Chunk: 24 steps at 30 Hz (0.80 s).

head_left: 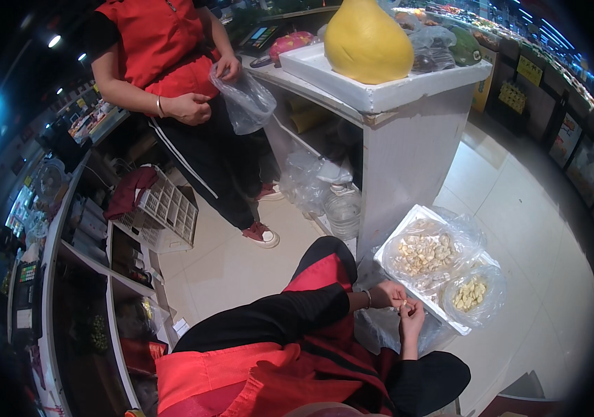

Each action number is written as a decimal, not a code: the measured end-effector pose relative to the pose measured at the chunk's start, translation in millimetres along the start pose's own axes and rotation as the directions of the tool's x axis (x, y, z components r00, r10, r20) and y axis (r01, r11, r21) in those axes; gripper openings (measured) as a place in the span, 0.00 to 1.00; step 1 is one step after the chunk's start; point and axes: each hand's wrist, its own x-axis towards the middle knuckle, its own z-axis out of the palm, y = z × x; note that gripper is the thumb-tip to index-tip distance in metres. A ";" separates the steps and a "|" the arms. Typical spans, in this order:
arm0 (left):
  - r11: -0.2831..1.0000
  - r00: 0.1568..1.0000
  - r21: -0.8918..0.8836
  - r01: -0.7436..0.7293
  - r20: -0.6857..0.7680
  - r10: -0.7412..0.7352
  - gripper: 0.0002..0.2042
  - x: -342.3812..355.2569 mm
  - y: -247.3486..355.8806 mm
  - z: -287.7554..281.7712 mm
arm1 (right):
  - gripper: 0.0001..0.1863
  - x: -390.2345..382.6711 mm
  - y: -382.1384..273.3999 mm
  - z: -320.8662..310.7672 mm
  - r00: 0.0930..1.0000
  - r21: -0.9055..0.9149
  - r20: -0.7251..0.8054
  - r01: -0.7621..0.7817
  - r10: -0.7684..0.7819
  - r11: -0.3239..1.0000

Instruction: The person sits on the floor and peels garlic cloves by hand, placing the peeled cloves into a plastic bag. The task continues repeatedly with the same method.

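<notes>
My left hand [389,294] and my right hand [412,317] meet close together low in the picture, fingers pinched around a small pale clove [403,306] between them. Just beyond them a white foam tray [396,240] rests on the floor. It holds a clear bag of whole pale garlic cloves [424,252] and a smaller clear bag of peeled yellowish cloves [471,293]. My black sleeves and red apron fill the lower edge.
A white counter [408,139] carries a foam tray with a large yellow pomelo [366,40]. Another person in a red vest stands at the left, holding a clear plastic bag [245,101]. A white crate [165,208] and shelves sit left; tiled floor spreads right.
</notes>
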 end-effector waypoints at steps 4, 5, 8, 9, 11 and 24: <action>0.994 1.000 -0.105 0.018 0.001 -0.018 0.06 0.4 -1.9 -0.1 | 0.06 -1.0 -8.9 0.9 1.000 0.059 -0.007 0.013 -0.012 0.998; 0.976 0.999 -0.211 0.046 0.021 -0.042 0.07 0.6 -2.3 1.3 | 0.06 -1.5 -11.4 2.0 1.000 0.078 -0.015 -0.022 0.023 0.997; 0.857 0.884 0.348 -0.379 -0.136 0.446 0.10 2.7 -4.3 -3.8 | 0.09 -1.5 -16.5 0.3 1.000 -0.063 -0.007 0.006 -0.006 0.998; 0.860 0.877 0.286 -0.423 -0.109 0.468 0.10 4.6 -4.4 -6.1 | 0.12 0.6 -16.5 0.1 0.997 -0.106 -0.002 -0.071 0.071 0.992; 0.805 0.895 0.437 -0.402 0.003 0.446 0.13 6.0 -2.8 -11.2 | 0.15 -1.9 -15.0 -2.4 0.997 -0.071 0.023 -0.071 0.073 0.995; 0.971 0.976 0.232 -0.048 -0.195 0.095 0.10 -0.9 29.2 -9.0 | 0.11 -1.1 -32.0 2.9 0.990 0.430 -0.019 -0.119 0.141 0.895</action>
